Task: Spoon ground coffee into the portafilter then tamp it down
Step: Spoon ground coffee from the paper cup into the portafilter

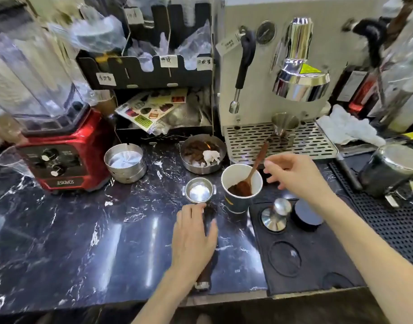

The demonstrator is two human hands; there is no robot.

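Left hand [193, 237] lies nearest, at 6 o'clock of the portafilter basket, fingers curled loosely over the dark portafilter handle [206, 272], holding it flat on the black marbled countertop [72, 242]; handle end cap pokes out below the wrist. Portafilter [198, 190] basket sits just past the fingertips, open, shiny metal inside, no grounds visible in it. At 3 o'clock of the basket, just beside it, stands a paper cup [241, 185] with ground coffee [240, 191] in the bottom and a wooden spoon [255, 168] leaning in it, bowl in the grounds, handle tilted toward 1 o'clock. Right hand [294, 174] hovers at 3 o'clock of the cup, fingers half open and spread, thumb and forefinger near the spoon handle but apart from it, holding nothing. At 5 o'clock of the cup a metal tamper [276, 215] stands upright in a recess of the black tamping mat [306, 260], with a round black puck-like tool [308, 213] just beside it at 3 o'clock. Farther back, at 12 o'clock of the portafilter, a metal bowl [203, 153] holds dark spent grounds and a crumpled white scrap; at 10 o'clock, a small steel tin [125, 163]. Red blender [60, 146] stands at far 9 o'clock. Espresso machine [271, 73] is at 1 o'clock, a metal funnel [285, 125] on its drip tray [313, 141].
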